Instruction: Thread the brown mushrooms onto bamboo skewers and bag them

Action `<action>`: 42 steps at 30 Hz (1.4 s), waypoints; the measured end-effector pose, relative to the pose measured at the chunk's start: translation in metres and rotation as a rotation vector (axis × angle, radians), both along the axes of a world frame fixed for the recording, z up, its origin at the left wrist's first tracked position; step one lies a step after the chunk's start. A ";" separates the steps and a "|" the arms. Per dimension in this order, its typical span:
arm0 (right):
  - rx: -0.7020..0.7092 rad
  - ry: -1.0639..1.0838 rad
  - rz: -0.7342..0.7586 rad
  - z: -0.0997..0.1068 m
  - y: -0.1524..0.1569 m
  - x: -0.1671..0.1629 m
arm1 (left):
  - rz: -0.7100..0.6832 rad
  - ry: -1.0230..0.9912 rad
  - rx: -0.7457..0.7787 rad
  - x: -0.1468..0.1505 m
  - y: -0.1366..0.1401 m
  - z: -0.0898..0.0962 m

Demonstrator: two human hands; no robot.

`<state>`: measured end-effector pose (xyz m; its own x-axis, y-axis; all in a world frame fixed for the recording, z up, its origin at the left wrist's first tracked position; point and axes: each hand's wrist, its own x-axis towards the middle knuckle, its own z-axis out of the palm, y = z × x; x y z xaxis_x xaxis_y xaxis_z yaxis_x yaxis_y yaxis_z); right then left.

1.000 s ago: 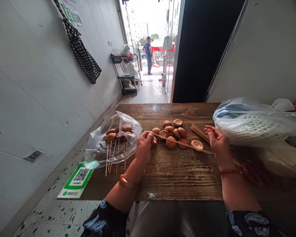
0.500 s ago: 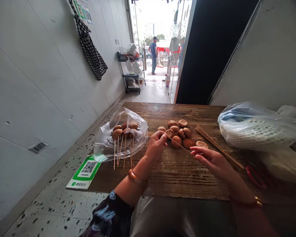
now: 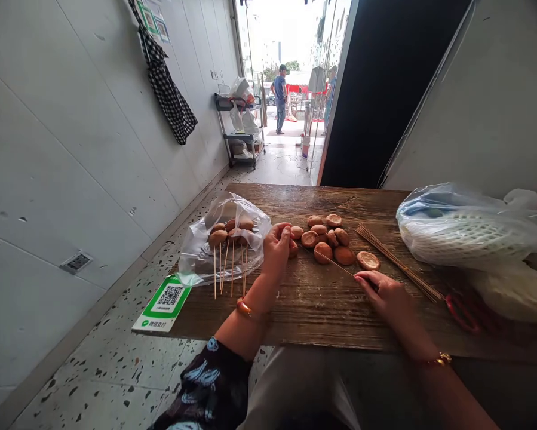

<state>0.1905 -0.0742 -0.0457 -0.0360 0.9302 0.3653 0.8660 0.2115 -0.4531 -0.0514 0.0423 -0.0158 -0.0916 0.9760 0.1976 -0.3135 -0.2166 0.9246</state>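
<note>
My left hand (image 3: 276,246) is closed, fingers bent around a brown mushroom cap (image 3: 292,251) that they partly hide. My right hand (image 3: 382,292) pinches the lower end of a thin wooden skewer (image 3: 335,263), which slants up and left toward the left hand. Whether its tip has entered the mushroom is hard to make out. Just beyond lies a heap of mushroom caps (image 3: 323,253), some with the underside up. Left of my left hand, skewered mushrooms (image 3: 218,237) rest on a clear plastic bag (image 3: 197,251), their sticks toward me.
A bundle of skewers (image 3: 398,263) lies on the wooden table (image 3: 313,325) right of the heap. Red-handled scissors (image 3: 463,316) and a stuffed plastic bag (image 3: 465,230) are further right. A green QR-code card (image 3: 163,304) sits at the left edge. Beyond stand a cart (image 3: 241,134) and a person (image 3: 279,98).
My left hand has shifted slightly up and left, showing the mushroom by its fingers. My right hand has moved a little right and closed more firmly on the skewer. The view has shifted slightly.
</note>
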 end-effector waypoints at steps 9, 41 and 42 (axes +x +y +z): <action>0.171 -0.118 -0.072 -0.006 -0.001 -0.005 | 0.114 0.332 0.075 -0.007 0.013 -0.010; 0.074 -0.198 0.063 -0.001 -0.005 -0.021 | -0.156 1.094 0.380 0.044 -0.007 -0.032; 0.081 -0.196 0.049 -0.002 -0.005 -0.020 | -0.163 1.037 0.368 0.044 -0.006 -0.032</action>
<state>0.1701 -0.0790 -0.0472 -0.1585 0.8934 0.4203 0.9236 0.2846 -0.2568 -0.0072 0.0365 -0.0482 0.4103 0.8271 0.3841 0.5241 -0.5585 0.6429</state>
